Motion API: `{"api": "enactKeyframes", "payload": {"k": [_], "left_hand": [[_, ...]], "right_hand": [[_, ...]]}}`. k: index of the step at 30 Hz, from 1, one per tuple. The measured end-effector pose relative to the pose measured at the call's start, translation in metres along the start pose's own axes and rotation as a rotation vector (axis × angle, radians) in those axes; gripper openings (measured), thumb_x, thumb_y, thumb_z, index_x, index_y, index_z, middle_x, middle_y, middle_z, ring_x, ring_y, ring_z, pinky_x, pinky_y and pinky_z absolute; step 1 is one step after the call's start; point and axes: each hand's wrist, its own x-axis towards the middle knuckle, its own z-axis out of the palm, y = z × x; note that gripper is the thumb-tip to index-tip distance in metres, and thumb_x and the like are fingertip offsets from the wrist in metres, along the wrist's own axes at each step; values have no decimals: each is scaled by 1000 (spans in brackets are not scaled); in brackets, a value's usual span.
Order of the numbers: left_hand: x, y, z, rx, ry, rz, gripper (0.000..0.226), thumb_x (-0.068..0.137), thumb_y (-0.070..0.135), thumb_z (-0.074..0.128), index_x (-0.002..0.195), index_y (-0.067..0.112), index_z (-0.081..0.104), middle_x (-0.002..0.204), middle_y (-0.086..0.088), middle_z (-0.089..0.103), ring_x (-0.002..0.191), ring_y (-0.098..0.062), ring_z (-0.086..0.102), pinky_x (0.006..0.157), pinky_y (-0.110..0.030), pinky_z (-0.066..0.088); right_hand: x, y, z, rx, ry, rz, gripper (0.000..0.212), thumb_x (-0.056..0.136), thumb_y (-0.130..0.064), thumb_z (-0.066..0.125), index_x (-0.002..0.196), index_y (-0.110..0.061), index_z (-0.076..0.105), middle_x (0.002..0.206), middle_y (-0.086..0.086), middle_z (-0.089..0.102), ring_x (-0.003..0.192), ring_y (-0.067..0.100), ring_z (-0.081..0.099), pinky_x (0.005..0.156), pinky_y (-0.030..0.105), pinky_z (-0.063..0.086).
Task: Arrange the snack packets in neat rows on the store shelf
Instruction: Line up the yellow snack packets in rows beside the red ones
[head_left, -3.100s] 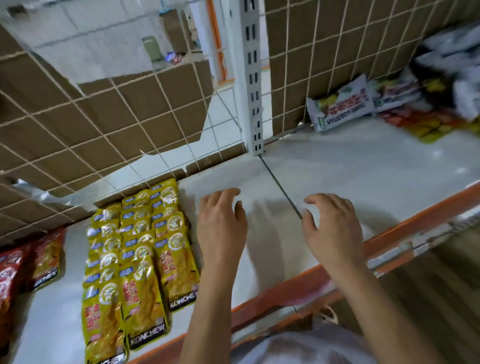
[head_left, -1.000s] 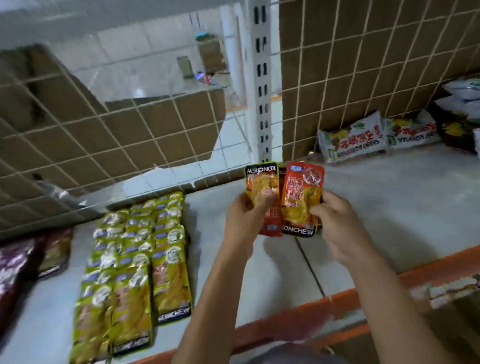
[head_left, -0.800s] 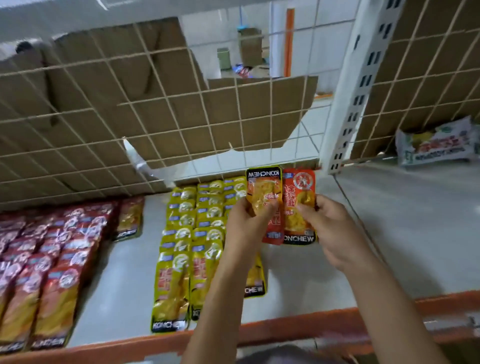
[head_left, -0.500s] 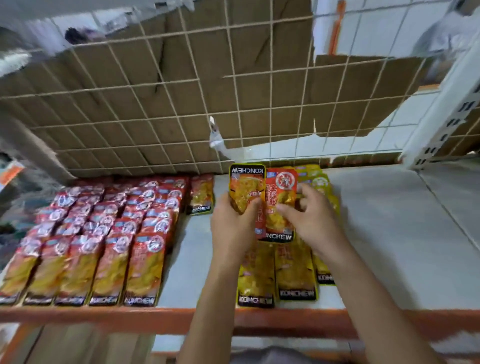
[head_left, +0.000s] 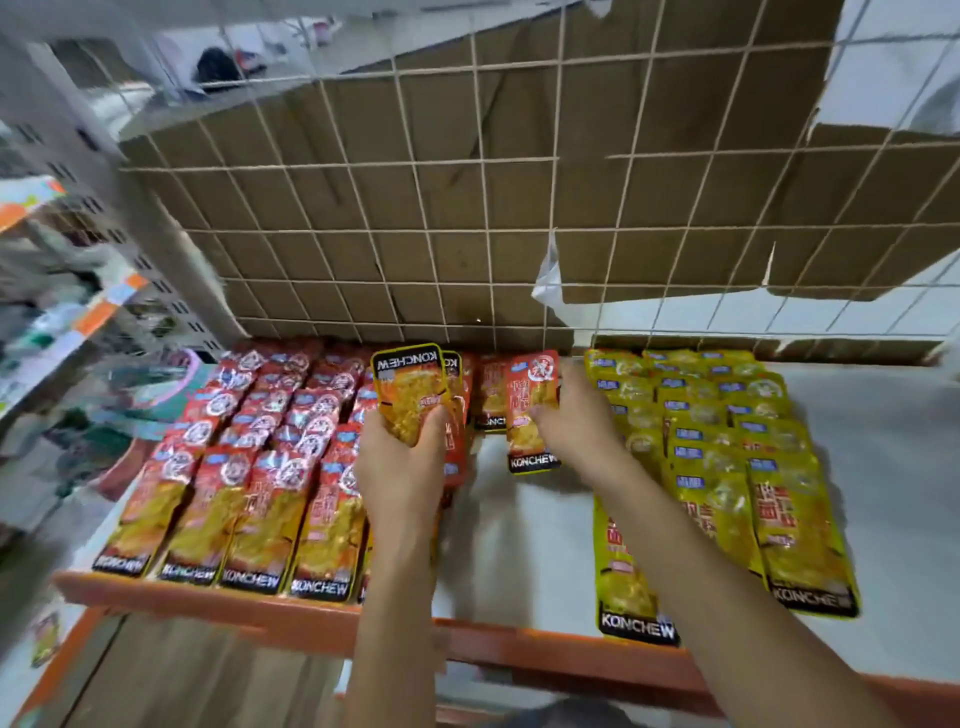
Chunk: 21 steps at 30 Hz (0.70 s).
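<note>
Left hand (head_left: 402, 467): fingers curled round a small stack of red-orange foil snack packets (head_left: 410, 395), logo upside down, held above the white metal shelf (head_left: 519, 525). Right hand (head_left: 576, 426): fingers and thumb pinching a single red foil snack packet (head_left: 531, 402), logo end down, over the bare gap. Gap sits between the rows of red packets (head_left: 249, 467) on the left and the rows of yellow-green packets (head_left: 727, 457) on the right; can't tell if the single packet touches the shelf.

"KONCHEW" on bottom bands of red packets (head_left: 249, 499) and yellow packets (head_left: 779, 514)

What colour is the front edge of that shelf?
The shelf edge is orange, seen best in the head view.
</note>
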Motion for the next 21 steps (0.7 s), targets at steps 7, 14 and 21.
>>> {"api": "enactKeyframes", "payload": {"k": [7, 14, 21], "left_hand": [[8, -5, -12, -43, -11, -31, 27, 87, 32, 67, 82, 17, 46, 66, 9, 41, 58, -10, 38, 58, -31, 33], [11, 1, -14, 4, -62, -23, 27, 88, 38, 65, 88, 16, 48, 71, 5, 51, 63, -11, 48, 54, -23, 37], [15, -1, -11, 22, -67, 6, 35, 86, 42, 66, 85, 10, 50, 68, 0, 51, 60, -19, 47, 61, -36, 43]], "right_hand": [[17, -3, 20, 21, 67, 63, 54, 80, -10, 67, 128, -16, 43, 121, 10, 61, 108, 30, 59, 91, 38, 50], [22, -2, 31, -188, 61, 23, 50, 80, -24, 68, 122, -13, 43, 115, 12, 63, 104, 35, 60, 87, 44, 51], [22, -5, 33, -408, 68, -53, 53, 84, -35, 64, 125, -8, 41, 121, 14, 59, 109, 34, 58, 85, 38, 47]]}}
